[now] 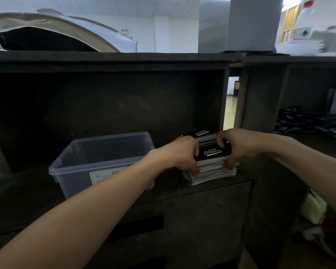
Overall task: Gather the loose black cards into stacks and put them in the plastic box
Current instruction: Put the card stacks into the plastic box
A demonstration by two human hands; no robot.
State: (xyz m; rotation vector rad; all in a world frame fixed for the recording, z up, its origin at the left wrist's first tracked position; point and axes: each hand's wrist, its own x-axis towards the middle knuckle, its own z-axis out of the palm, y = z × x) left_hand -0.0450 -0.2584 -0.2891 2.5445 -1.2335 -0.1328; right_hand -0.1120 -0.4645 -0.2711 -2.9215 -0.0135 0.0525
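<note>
A thick stack of black cards (211,162) with white lettering on top sits on the dark shelf, right of centre. My left hand (184,154) grips its left side, fingers curled over the top and thumb low on the edge. My right hand (234,146) grips the right side the same way. A second stack of black cards (204,134) stands just behind. The clear plastic box (97,164) sits to the left on the same shelf, open, with nothing visible inside.
More loose black cards (310,123) lie in the compartment to the right, beyond a dark upright divider (260,105). A dark drawer front (182,220) is below the shelf. A cardboard box (56,30) stands on top of the unit.
</note>
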